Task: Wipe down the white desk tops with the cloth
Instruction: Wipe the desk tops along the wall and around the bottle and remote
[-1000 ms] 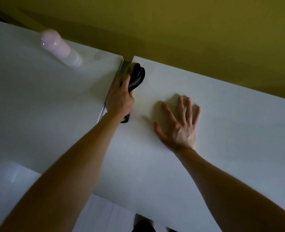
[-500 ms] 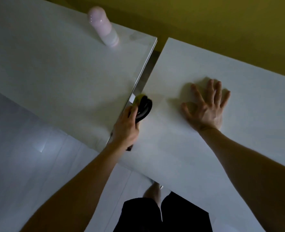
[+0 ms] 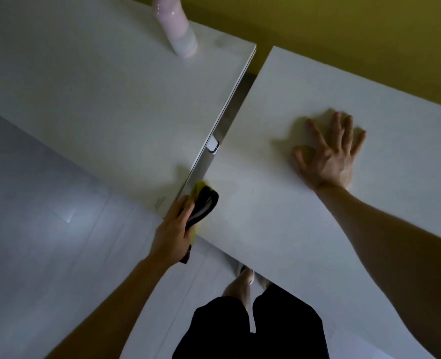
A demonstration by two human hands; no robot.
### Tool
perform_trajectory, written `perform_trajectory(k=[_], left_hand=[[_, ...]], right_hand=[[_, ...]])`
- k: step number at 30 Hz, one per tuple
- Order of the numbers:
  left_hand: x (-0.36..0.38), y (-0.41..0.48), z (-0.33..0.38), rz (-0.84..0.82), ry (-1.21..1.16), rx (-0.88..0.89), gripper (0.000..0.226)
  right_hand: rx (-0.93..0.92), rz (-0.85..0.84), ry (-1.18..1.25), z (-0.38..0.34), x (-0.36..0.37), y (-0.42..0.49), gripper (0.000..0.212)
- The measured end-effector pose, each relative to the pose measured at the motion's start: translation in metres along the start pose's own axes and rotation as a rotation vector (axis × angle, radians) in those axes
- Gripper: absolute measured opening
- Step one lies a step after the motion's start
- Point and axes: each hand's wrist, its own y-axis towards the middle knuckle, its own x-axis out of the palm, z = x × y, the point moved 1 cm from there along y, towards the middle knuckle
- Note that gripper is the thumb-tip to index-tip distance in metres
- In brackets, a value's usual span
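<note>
Two white desk tops meet at a narrow gap: the left desk (image 3: 105,104) and the right desk (image 3: 279,203). My left hand (image 3: 174,234) grips a folded black and yellow cloth (image 3: 202,207) at the near left corner of the right desk, beside the gap. My right hand (image 3: 329,154) lies flat on the right desk with fingers spread, well to the right of the cloth and holding nothing.
A pale pink bottle (image 3: 175,24) stands near the far right corner of the left desk. A small white fitting (image 3: 212,145) sits in the gap between the desks. Yellow wall behind; pale floor and my legs (image 3: 250,330) below.
My left hand has drawn the cloth along the right desk's left edge from the far end toward me, reaching the near corner. The right hand has stayed flat in place.
</note>
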Motion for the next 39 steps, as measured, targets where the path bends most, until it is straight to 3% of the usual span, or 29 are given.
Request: perform_trajectory(k=[5, 12, 17, 22, 27, 30, 35, 39], left_hand=[[-0.010, 0.055, 0.023, 0.004, 0.066, 0.054, 0.069], [-0.044, 0.264, 0.130, 0.066, 0.088, 0.164, 0.061], [-0.060, 0.376, 0.211, 0.105, 0.134, 0.134, 0.062], [-0.049, 0.312, 0.170, 0.145, 0.119, 0.195, 0.060], [-0.017, 0.121, 0.060, 0.117, 0.064, 0.126, 0.074], [-0.005, 0.038, 0.013, 0.019, 0.025, 0.064, 0.081], [-0.005, 0.040, 0.016, -0.012, 0.069, 0.059, 0.080], [-0.025, 0.141, 0.072, 0.075, 0.101, 0.112, 0.073]], right_hand=[[-0.007, -0.006, 0.011, 0.001, -0.001, 0.002, 0.082], [-0.024, 0.030, -0.004, 0.003, 0.006, 0.000, 0.086], [-0.018, 0.055, 0.001, 0.003, 0.007, 0.000, 0.083], [-0.020, 0.025, -0.006, 0.003, 0.003, -0.001, 0.085], [-0.001, -0.002, 0.014, 0.000, -0.001, 0.000, 0.086], [0.003, -0.012, 0.030, 0.000, -0.003, -0.001, 0.084], [-0.001, -0.006, 0.026, 0.001, -0.002, 0.001, 0.084], [-0.006, 0.020, 0.044, 0.001, 0.002, 0.000, 0.083]])
